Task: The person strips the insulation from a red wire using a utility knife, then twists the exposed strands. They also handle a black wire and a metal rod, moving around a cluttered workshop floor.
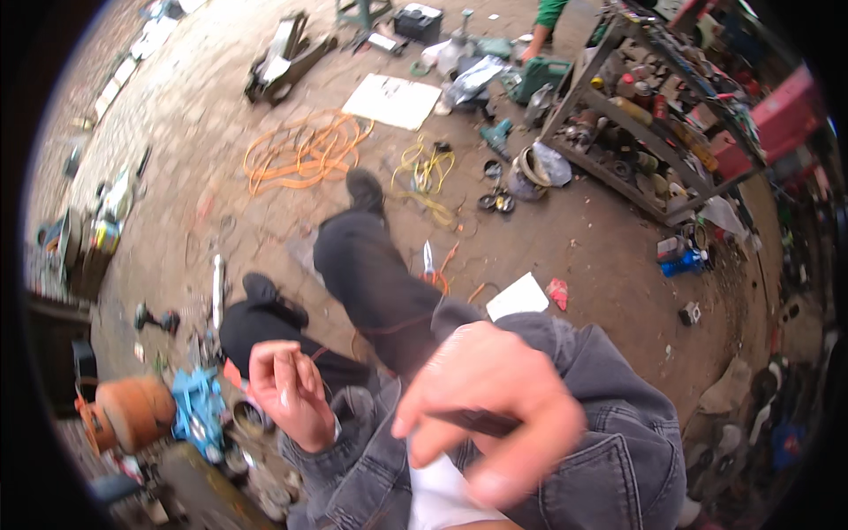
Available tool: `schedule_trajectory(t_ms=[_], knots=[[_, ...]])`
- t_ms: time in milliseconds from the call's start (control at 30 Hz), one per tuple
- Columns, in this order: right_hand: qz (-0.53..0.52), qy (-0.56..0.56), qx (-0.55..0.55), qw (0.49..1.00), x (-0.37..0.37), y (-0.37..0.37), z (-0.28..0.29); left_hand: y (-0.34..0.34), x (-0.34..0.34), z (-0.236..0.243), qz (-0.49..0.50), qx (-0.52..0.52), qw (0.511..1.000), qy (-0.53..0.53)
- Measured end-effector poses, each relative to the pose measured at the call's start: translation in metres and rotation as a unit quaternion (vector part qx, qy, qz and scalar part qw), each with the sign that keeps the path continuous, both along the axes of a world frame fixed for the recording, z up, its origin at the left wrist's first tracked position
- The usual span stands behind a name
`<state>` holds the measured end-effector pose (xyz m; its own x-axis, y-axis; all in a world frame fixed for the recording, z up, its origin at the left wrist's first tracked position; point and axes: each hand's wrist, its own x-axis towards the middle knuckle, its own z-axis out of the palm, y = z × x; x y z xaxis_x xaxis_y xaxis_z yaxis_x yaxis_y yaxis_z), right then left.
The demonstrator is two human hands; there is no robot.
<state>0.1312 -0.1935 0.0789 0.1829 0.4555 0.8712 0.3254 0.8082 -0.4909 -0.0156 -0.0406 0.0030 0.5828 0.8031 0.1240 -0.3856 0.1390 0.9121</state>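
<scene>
In front of my lap, my left hand [287, 393] is raised at the cuff of a grey denim sleeve. Its fingers are curled in and pressed together, and whatever they hold, if anything, does not show. My right hand [490, 402] reaches across my chest, close to the camera and smeared by motion. Its thumb and fingers are bent but apart, with a dark gap between them and no object that I can see. Below it is a patch of white cloth [442, 490] between the sides of my grey denim jacket [592, 442].
Pliers [429, 261], a white sheet [518, 297], an orange hose [305, 150] and a yellow cord [428, 172] lie ahead. A cluttered metal rack [609, 163] stands right; an orange gas cylinder [132, 413] and a cordless drill [156, 318] are left. Another person's green sleeve [549, 12] shows behind.
</scene>
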Motion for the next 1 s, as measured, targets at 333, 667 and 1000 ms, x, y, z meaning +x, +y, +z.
schedule_trajectory(t_ms=[333, 667, 1000], knots=[[-0.201, 0.059, 0.181, 0.961, -0.051, 0.045, 0.029, -0.004, -0.003, 0.008, 0.008, -0.012, 1.0, 0.004], [0.022, -0.222, -0.153, 0.963, -0.051, 0.079, 0.007, 0.053, -0.034, -0.025, 0.072, -0.074, 0.994, -0.036], [-0.096, -0.202, -0.376, 0.899, -0.024, 0.167, -0.06, 0.16, -0.067, -0.027, 0.294, 0.037, 0.953, -0.058]])
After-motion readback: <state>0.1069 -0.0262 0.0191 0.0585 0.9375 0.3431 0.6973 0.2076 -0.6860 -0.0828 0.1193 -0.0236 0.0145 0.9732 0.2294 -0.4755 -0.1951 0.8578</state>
